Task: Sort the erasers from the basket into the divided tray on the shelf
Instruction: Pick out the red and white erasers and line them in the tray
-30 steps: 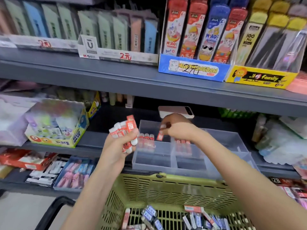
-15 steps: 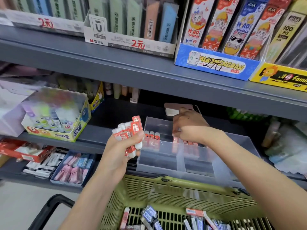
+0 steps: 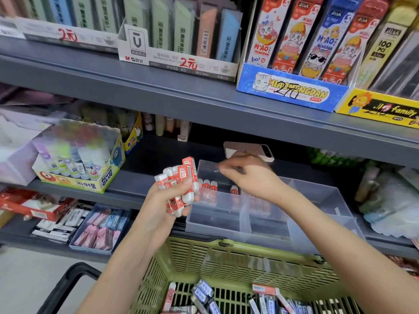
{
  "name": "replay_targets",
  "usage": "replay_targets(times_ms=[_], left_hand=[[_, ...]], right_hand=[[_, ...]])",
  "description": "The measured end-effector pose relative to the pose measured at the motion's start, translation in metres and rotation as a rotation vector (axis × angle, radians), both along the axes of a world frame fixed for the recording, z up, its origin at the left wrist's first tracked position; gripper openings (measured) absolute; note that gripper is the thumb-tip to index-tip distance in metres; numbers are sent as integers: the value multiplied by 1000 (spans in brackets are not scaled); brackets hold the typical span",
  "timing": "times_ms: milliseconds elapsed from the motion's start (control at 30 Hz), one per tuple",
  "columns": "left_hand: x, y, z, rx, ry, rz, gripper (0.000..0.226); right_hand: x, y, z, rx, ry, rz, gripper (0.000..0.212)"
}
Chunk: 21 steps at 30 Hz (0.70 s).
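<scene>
Your left fingers (image 3: 181, 188) are curled tight round a handful of red-and-white erasers (image 3: 181, 173). The handful sticks up above your left hand (image 3: 163, 205) at the centre of the frame, just beside the left wall of the clear divided tray (image 3: 215, 225). Your right fingers (image 3: 226, 167) point toward the left of the frame and are smeared by blur, so you cannot tell whether they pinch anything or are loose. Your right hand (image 3: 247, 177) hangs over the tray's back compartments, right of the handful and apart from it.

Below that hand, a row of erasers (image 3: 209, 185) stands upright in the back left compartment. The front compartments show only bare plastic.

The tray sits on the grey shelf (image 3: 127, 189), with a phone (image 3: 249, 150) lying behind it. The green basket (image 3: 226, 264) fills the lower centre, and loose erasers (image 3: 204, 293) are scattered on its floor. A box of glue sticks (image 3: 79, 159) stands at centre left.
</scene>
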<state>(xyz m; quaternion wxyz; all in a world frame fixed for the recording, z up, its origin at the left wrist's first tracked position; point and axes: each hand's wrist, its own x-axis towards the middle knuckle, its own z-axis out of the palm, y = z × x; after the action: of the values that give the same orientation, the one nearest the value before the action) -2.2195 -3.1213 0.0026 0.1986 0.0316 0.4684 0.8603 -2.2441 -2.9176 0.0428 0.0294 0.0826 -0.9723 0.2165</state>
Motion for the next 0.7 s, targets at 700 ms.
replay_targets(times_ms=[700], left_hand=[[-2,9,0,51,-162,60,24]], right_hand=[[23,-27,20,-34,-142,361,36]])
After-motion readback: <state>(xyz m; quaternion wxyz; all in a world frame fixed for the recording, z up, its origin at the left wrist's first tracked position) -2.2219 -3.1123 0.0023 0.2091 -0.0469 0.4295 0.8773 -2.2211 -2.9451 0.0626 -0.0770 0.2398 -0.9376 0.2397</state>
